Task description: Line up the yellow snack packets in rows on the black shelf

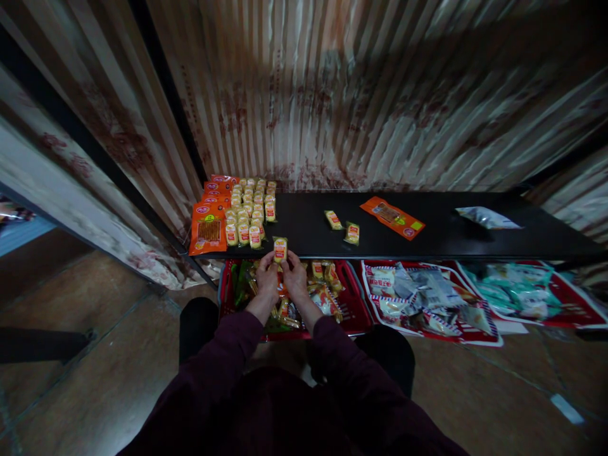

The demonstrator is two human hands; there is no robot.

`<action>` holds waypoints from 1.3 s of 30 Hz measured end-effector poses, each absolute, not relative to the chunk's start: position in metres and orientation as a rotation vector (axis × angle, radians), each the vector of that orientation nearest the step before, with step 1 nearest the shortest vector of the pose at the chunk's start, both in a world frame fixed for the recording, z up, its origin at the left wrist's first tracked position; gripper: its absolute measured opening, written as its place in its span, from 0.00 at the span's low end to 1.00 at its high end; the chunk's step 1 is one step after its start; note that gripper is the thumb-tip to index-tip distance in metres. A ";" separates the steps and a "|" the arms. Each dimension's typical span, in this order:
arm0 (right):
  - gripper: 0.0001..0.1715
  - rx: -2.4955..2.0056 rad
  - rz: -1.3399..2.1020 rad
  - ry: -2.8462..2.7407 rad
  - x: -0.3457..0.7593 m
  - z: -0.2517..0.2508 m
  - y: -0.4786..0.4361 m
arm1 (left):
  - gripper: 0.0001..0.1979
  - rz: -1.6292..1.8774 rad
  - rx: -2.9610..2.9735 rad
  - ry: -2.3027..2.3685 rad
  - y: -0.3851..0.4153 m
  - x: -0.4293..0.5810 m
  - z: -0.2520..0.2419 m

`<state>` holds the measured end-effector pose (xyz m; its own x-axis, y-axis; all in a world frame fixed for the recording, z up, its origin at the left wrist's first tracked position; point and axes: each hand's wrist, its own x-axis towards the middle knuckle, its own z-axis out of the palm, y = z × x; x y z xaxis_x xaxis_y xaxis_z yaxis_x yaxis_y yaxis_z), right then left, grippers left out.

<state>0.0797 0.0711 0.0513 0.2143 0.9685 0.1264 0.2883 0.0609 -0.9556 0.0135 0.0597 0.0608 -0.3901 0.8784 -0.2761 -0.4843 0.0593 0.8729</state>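
Note:
Between them, my left hand (pixel 267 278) and my right hand (pixel 295 278) pinch a small yellow snack packet (pixel 280 249) with a red and white label. It is held upright at the front edge of the black shelf (pixel 304 221), above a red basket (pixel 354 304). Just left of it on the shelf, rows of matching yellow packets (pixel 244 212) stand close together. Beside those rows, orange snack bags (pixel 209 227) are lined up at the shelf's left end. My wrists hide part of the basket's mixed snack packets (pixel 289 313).
Two loose yellow packets (pixel 352 233), an orange bag (pixel 393 217) and a silvery packet (pixel 487 218) lie farther right on the shelf. Below, another basket (pixel 494 335) holds white and blue packets, and a third red basket (pixel 582 310) holds green ones. Curtains (pixel 304 114) hang behind.

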 end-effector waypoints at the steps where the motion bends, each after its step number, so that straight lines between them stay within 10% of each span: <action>1: 0.20 -1.439 0.820 -1.279 0.080 0.051 0.072 | 0.15 1.590 0.468 1.222 0.061 0.013 0.060; 39: 0.21 -1.384 0.803 -1.333 0.079 0.041 0.143 | 0.18 1.615 0.633 1.404 0.116 0.009 0.068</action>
